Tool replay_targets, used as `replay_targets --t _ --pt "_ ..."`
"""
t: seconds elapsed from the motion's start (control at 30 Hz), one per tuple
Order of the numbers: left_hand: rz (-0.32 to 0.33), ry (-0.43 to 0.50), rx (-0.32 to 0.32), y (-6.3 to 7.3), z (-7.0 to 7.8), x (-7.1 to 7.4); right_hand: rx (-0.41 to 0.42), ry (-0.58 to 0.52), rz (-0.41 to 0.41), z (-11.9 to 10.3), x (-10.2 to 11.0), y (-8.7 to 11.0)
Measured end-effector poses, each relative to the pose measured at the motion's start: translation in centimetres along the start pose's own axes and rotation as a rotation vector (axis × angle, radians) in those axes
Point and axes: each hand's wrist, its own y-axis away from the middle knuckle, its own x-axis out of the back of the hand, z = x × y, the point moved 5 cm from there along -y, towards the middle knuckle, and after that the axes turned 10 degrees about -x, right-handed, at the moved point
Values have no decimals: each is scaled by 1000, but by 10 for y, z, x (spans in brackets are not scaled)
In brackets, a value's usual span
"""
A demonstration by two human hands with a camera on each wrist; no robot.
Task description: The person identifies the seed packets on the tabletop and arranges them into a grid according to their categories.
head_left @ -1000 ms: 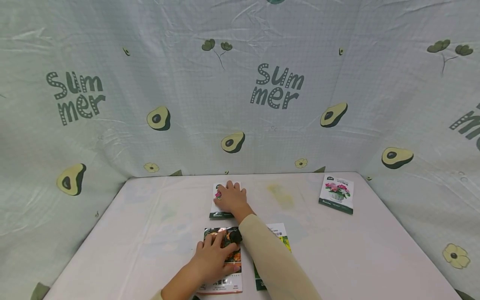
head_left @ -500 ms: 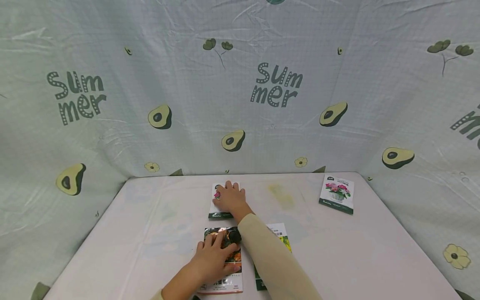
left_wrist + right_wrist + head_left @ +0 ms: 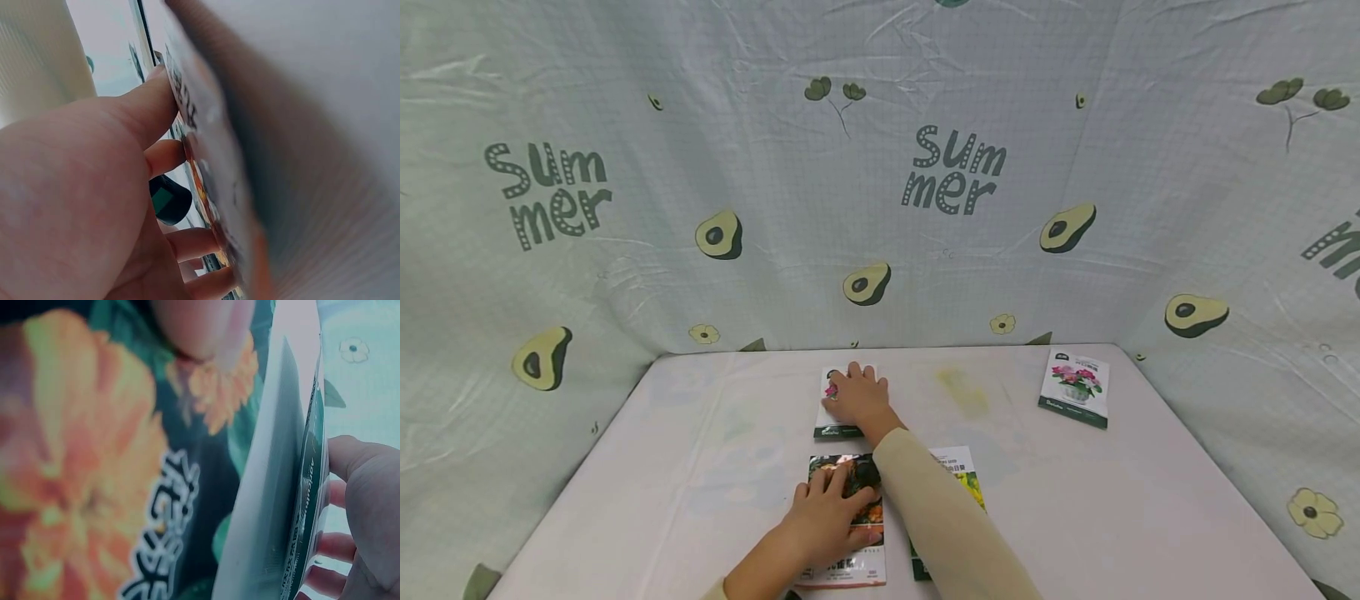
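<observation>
Nearest, the left hand (image 3: pixel 827 518) rests spread and ungripping on the orange-flower packet (image 3: pixel 867 568); just beyond, directly under the right hand (image 3: pixel 859 400), whose fingers touch without clasping, lies a pink-flower packet (image 3: pixel 831 432), long axis pointing away from the person.

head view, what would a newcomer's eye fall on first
Probably the backdrop, with its "summer" lettering and avocado prints behind the table. Next, the left hand on an orange-flower packet in front, and the right hand on another packet farther back. A pink-flower packet lies apart at the table's far right.
</observation>
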Motion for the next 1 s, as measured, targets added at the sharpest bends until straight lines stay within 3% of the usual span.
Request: replay_targets --t 0.3,1.0 --pt "26 -19 -13 -3 -8 -12 5 10 2 -3 -3 -1" --pt "18 -18 -11 -3 -8 -10 -16 -4 6 -4 -4 -3"
